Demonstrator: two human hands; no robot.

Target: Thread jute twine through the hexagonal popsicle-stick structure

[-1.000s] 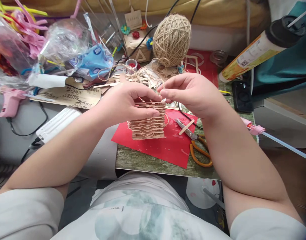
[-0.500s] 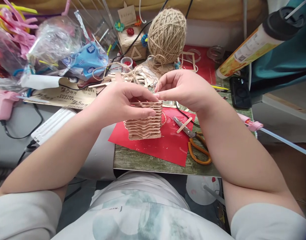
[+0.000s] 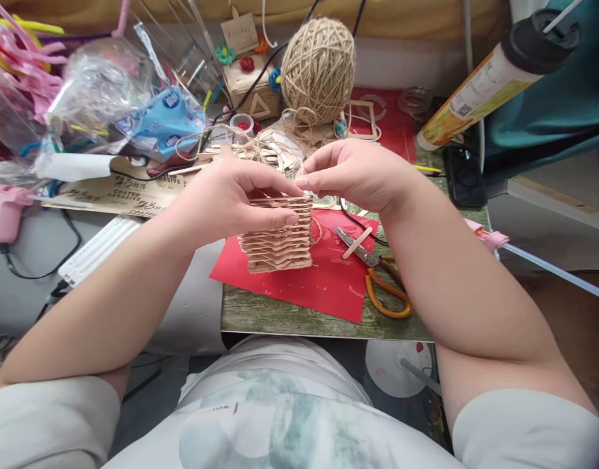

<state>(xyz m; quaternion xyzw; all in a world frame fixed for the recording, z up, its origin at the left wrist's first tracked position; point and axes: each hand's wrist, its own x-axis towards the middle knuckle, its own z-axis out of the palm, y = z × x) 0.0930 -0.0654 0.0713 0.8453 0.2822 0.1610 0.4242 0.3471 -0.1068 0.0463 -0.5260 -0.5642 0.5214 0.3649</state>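
A small box of stacked craft sticks [image 3: 279,251] stands over a red sheet [image 3: 328,293]. My left hand [image 3: 235,198] grips its upper part, thumb along the near side and fingers over the top. At the box's far right corner, my right hand [image 3: 350,172] pinches jute twine [image 3: 300,168], its fingertips close to my left index finger. A loop of twine also hangs at the box's right side. Exactly what lies between the right fingertips is mostly hidden. The large twine ball [image 3: 319,71] sits behind the hands.
Orange-handled scissors [image 3: 387,286] lie right of the box, a loose craft stick [image 3: 358,242] across their blades. More sticks [image 3: 274,150] are heaped behind. Pink glue guns, one at left [image 3: 6,212], a tall cup [image 3: 495,81], a phone [image 3: 465,176] and plastic bags [image 3: 103,78] surround the work.
The whole view has shifted slightly, with most things now a little further left. Both hands keep nearly the same hold at the box's top; the right fingertips have moved only slightly.
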